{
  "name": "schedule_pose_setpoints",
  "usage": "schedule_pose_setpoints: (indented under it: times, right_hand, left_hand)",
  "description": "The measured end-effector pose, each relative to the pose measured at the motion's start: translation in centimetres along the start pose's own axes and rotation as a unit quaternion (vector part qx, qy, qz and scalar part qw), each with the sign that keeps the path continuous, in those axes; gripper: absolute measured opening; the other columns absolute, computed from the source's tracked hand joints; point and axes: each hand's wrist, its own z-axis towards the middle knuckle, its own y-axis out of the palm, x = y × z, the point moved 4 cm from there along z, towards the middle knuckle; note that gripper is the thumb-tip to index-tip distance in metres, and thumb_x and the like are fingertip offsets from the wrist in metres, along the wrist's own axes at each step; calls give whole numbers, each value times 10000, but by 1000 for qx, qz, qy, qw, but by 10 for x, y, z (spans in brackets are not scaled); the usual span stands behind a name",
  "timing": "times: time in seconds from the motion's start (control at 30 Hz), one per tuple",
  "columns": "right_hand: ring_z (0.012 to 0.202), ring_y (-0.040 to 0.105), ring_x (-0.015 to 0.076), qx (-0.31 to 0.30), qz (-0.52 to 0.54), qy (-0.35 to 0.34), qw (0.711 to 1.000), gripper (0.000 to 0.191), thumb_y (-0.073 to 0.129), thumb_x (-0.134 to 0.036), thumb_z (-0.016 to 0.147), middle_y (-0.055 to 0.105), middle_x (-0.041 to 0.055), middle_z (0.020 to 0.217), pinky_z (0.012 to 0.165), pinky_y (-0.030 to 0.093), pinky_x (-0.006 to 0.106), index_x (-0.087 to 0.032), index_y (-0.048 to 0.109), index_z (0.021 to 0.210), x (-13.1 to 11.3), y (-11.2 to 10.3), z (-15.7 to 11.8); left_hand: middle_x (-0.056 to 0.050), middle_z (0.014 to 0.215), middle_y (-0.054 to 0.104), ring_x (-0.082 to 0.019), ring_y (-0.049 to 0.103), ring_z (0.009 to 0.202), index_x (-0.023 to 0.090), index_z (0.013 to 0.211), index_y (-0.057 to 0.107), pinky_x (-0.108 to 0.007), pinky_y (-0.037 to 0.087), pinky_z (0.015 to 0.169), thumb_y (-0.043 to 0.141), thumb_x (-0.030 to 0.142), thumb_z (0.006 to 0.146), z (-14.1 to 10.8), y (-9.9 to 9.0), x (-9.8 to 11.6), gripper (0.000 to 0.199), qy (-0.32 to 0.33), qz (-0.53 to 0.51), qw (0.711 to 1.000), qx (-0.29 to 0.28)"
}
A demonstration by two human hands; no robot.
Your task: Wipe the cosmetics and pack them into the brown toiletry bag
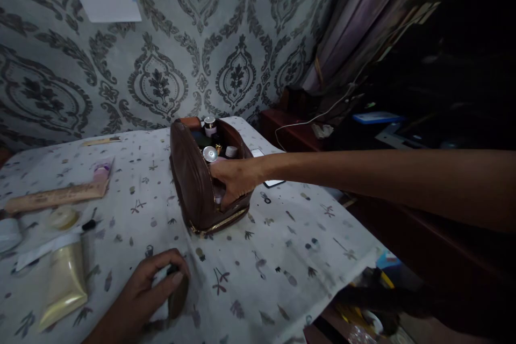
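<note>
A brown zip bag (187, 180) stands open on the cloth-covered table (250, 301), with several bottles and jars inside, among them a white-capped bottle (210, 126) and a round silvery lid (209, 154). My right hand (237, 178) reaches into the bag's near right side; its fingertips are hidden inside, so any grip is not visible. Nearer the front, my left hand (151, 290) is closed around a small dark item (178, 296) with a pale part, just above the cloth.
On the left lie a yellowish tube (66, 279), a long beige tube (58, 196), a small round jar (63, 217) and a dark-tipped brush (88, 225). Behind my right wrist lies a phone (274, 183). A white cable (310, 120) runs beyond the table's right edge.
</note>
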Motion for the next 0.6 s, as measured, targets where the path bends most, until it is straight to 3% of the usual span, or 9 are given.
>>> schedule_pose_setpoints:
  times: [0.23, 0.4, 0.6]
  right_hand:
    - [903, 639, 156, 32, -45, -37, 998, 305, 812, -127, 686, 738, 29, 950, 790, 458, 208, -109, 735, 981, -13, 2, -4]
    - [841, 652, 158, 47, -70, 0, 996, 328, 820, -118, 657, 746, 33, 912, 720, 472, 205, -95, 729, 972, -9, 7, 0]
    - [891, 674, 169, 27, -27, 30, 999, 372, 767, -23, 649, 758, 56, 963, 759, 501, 201, -85, 734, 1014, -4, 16, 5]
  left_hand:
    - [-60, 817, 677, -214, 637, 820, 197, 821, 688, -267, 478, 763, 520, 538, 912, 2, 1, 1, 391, -1, 1, 1000, -1]
    - [-56, 816, 666, -207, 627, 811, 199, 835, 682, -267, 478, 761, 511, 535, 920, 1, 0, -3, 387, -2, 5, 1000, -8]
    - [-52, 818, 670, -207, 627, 818, 200, 838, 680, -268, 474, 765, 515, 512, 918, 2, 0, -3, 362, -12, 10, 1000, 2]
